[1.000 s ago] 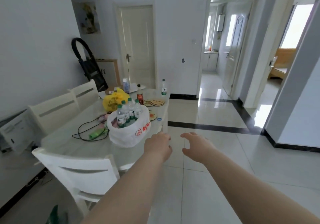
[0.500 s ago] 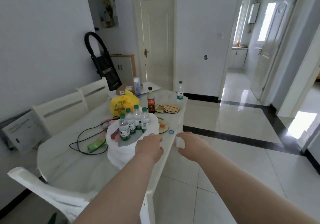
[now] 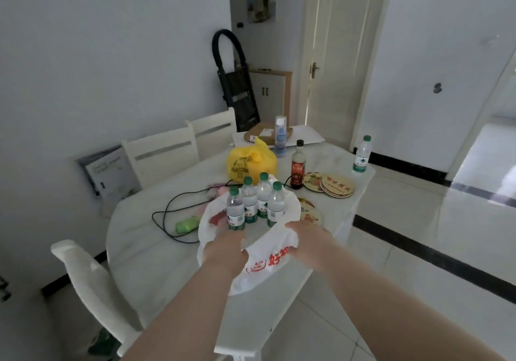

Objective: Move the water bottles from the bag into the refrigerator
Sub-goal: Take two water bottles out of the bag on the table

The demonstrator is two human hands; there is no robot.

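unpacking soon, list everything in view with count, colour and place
water bottles: 4, clear with green caps, upright in the white bag
white bag: 1, white with red print, near table edge
lone water bottle: 1, clear, green cap, far right table corner
yellow bag: 1, yellow, behind the white bag
sauce bottle: 1, dark, beside yellow bag
round mats: several, tan, right of the bottles
cable: 1, black, left of the white bag
table: 1, white, centre
chairs: 3, white, along table's left side
step ladder: 1, black, against far wall
left hand: grips white bag's rim
right hand: grips white bag's rim
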